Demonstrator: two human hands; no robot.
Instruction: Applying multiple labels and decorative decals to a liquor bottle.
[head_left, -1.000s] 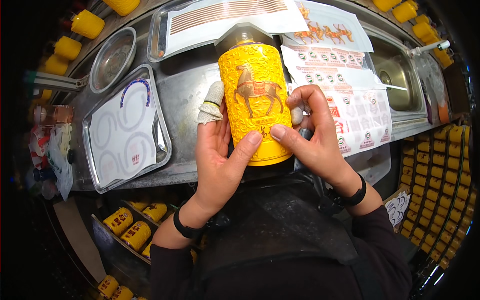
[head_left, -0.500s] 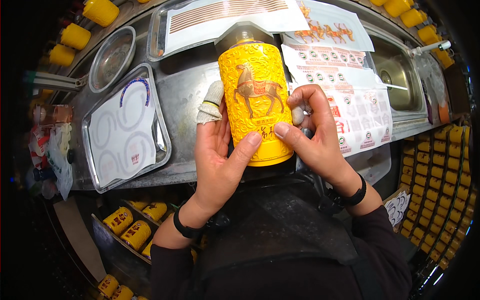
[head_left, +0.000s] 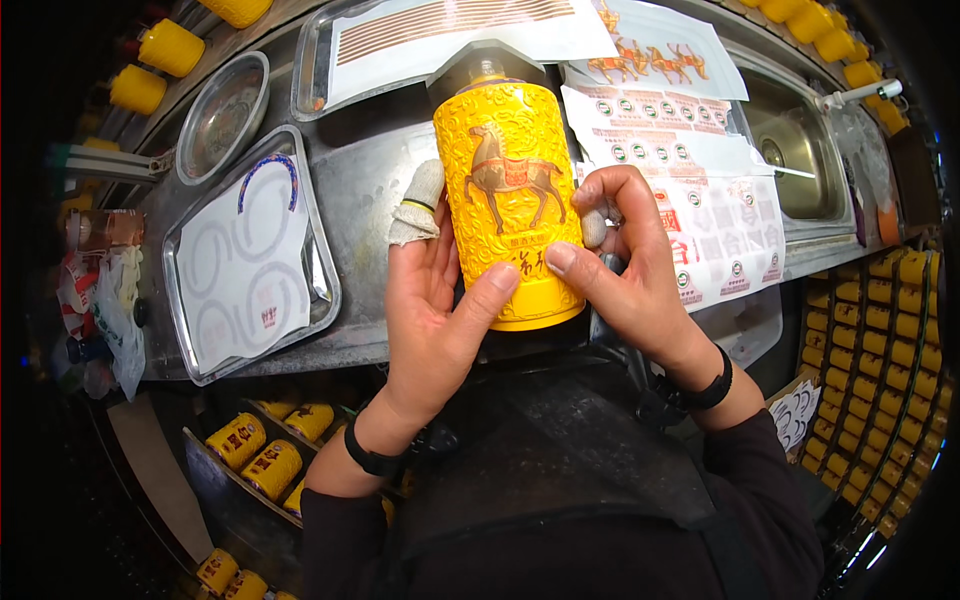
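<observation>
Between my two hands is a yellow embossed bottle (head_left: 512, 215) with a brown horse picture and dark lettering on its front. Its neck end points away from me, set in a dark angular piece (head_left: 487, 66). My left hand (head_left: 432, 300) grips the left side, thumb on the lower front; a pale cloth cot (head_left: 418, 205) covers one fingertip. On the right side my right hand (head_left: 630, 265) holds it, thumb tip pressed near the lettering and forefinger curled. A cloth-covered fingertip shows beside the bottle there too. The fingers behind the bottle are partly hidden.
A metal tray (head_left: 330, 300) with a decal sheet lies left, near a round metal bowl (head_left: 262, 100). Printed decal sheets (head_left: 735, 235) lie right, before a sink (head_left: 800, 150). Yellow bottles (head_left: 270, 468) fill a crate below left; stacked yellow pieces (head_left: 870, 370) stand right.
The bottle and my left hand have shifted very slightly left and toward the far side. My hold on the bottle looks the same.
</observation>
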